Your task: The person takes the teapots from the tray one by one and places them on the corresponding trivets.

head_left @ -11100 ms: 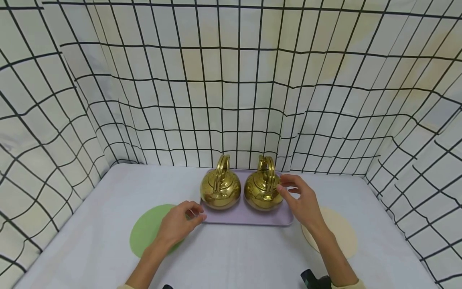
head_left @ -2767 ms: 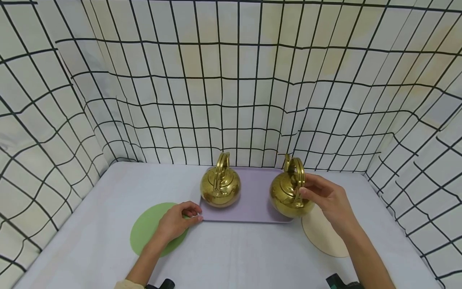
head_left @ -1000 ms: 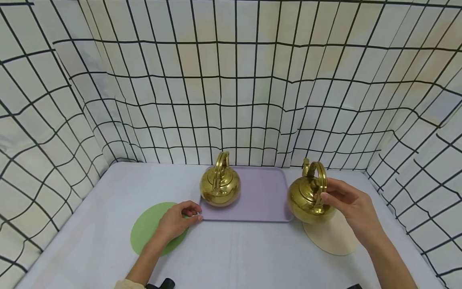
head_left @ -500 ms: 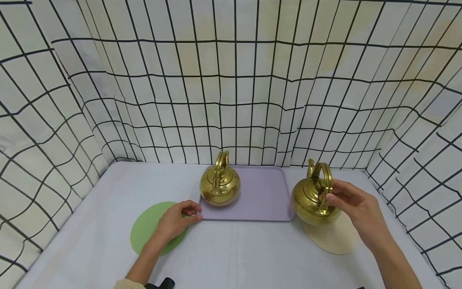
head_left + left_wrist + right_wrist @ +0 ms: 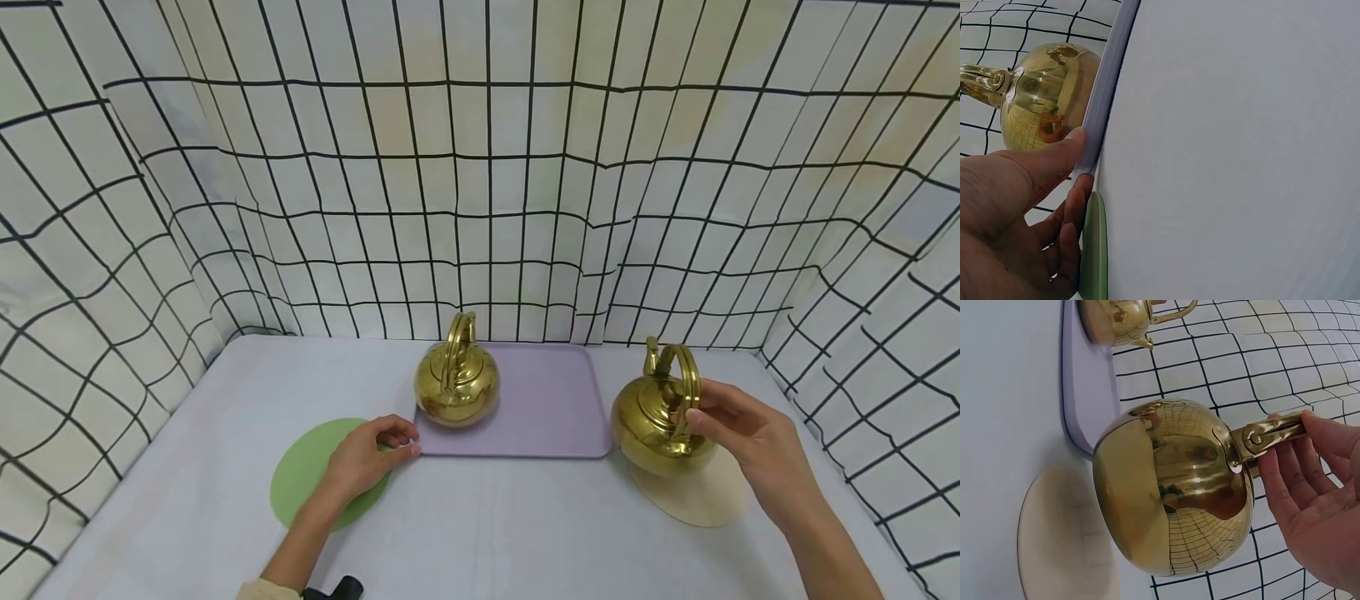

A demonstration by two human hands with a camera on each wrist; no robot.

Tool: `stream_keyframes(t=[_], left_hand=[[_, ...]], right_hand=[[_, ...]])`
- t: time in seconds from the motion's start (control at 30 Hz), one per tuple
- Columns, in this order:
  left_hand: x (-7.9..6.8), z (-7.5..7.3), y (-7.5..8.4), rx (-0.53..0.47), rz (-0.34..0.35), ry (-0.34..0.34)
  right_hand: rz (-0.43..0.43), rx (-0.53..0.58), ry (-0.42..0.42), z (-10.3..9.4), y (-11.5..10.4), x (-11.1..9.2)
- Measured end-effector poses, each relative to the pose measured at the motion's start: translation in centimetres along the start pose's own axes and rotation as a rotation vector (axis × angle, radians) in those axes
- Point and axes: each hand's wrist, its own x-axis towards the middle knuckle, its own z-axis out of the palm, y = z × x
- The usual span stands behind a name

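My right hand (image 5: 761, 442) grips the handle of a shiny brass teapot (image 5: 656, 421). In the right wrist view this teapot (image 5: 1172, 494) hangs above a cream round mat (image 5: 1063, 544), its base off the surface. At the near-left corner of a lilac tray (image 5: 551, 408), my left hand (image 5: 367, 458) pinches the rim; the left wrist view has the thumb on top of the tray (image 5: 1110, 81) and fingertips at its side. A second brass teapot (image 5: 457, 387) stands upright on the tray's left half.
A green round mat (image 5: 315, 475) lies partly beneath my left hand. The cream mat (image 5: 701, 500) is on the right, partly covered by the held teapot. Behind the white-covered table (image 5: 517, 533) and at both sides rises white cloth with a black grid (image 5: 495, 183).
My right hand has taken the right-hand teapot by its handle, lifted it off the tray and carried it rightward over the cream mat. My left hand has moved slightly onto the tray corner.
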Motion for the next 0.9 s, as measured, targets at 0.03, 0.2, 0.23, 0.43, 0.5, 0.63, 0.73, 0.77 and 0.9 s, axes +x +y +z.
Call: stream_keyframes(t=[0.03,0.2,0.23,0.43,0.5,0.63,0.73,0.77,0.9], left_hand=[[0.0,0.0,0.0,0.001,0.0,0.0],[0.0,0.0,0.0,-0.003,0.001,0.0],[0.0,0.1,0.0,-0.003,0.002,0.0],[0.0,0.0,0.1,-0.002,0.001,0.004],[0.0,0.0,0.1,-0.003,0.001,0.003],[0.0,0.0,0.1,-0.005,0.002,0.002],[0.0,0.0,0.0,-0.003,0.003,0.002],[0.1,0.1,0.0,-0.001,0.003,0.003],[0.1,0.1,-0.1,0.001,0.003,0.005]], right_hand=[[0.004,-0.004,0.002,0.0,0.0,0.0],[0.024,-0.032,0.0,-0.4,0.2,-0.3],[0.033,-0.03,0.001,-0.4,0.2,-0.3],[0.03,0.004,0.005,-0.8,0.5,-0.5],[0.02,0.0,0.009,-1.0,0.7,-0.7],[0.03,-0.058,0.014,-1.2,0.7,-0.9],[0.037,-0.101,0.016,-1.3,0.6,-1.1],[0.038,-0.097,0.016,-1.4,0.6,-1.2],[0.025,-0.059,0.022,-1.4,0.6,-1.2]])
